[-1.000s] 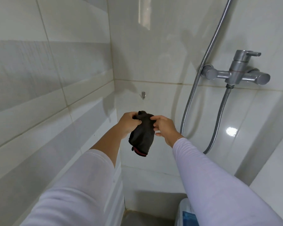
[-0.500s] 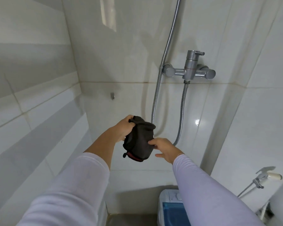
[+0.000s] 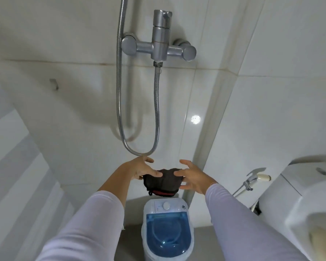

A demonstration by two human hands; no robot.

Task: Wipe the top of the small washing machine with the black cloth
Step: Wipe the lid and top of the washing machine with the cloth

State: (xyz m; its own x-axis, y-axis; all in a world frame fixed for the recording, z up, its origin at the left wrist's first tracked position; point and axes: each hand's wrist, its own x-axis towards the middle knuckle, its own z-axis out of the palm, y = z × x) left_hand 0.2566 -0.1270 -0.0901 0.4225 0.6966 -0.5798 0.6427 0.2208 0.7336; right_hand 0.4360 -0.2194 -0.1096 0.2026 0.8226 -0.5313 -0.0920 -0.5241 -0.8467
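Note:
The black cloth (image 3: 161,182), bunched and with a red edge underneath, is held in the air between both hands. My left hand (image 3: 139,169) grips its left side with thumb and fingers. My right hand (image 3: 191,175) holds its right side, fingers partly spread. Below the cloth stands the small washing machine (image 3: 167,228), white with a translucent blue lid and a round white dial at the back of its top. The cloth hangs above the machine's back edge and does not touch it.
A chrome shower mixer (image 3: 159,48) with a looping metal hose (image 3: 139,144) hangs on the tiled wall ahead. A bidet sprayer (image 3: 258,178) is on the wall to the right. A white toilet tank (image 3: 299,185) stands at the right edge. A grey floor surrounds the machine.
The view has tilted down and to the right, bringing the washing machine into full sight. Both hands have lowered the cloth and now hold it bunched between them above the machine.

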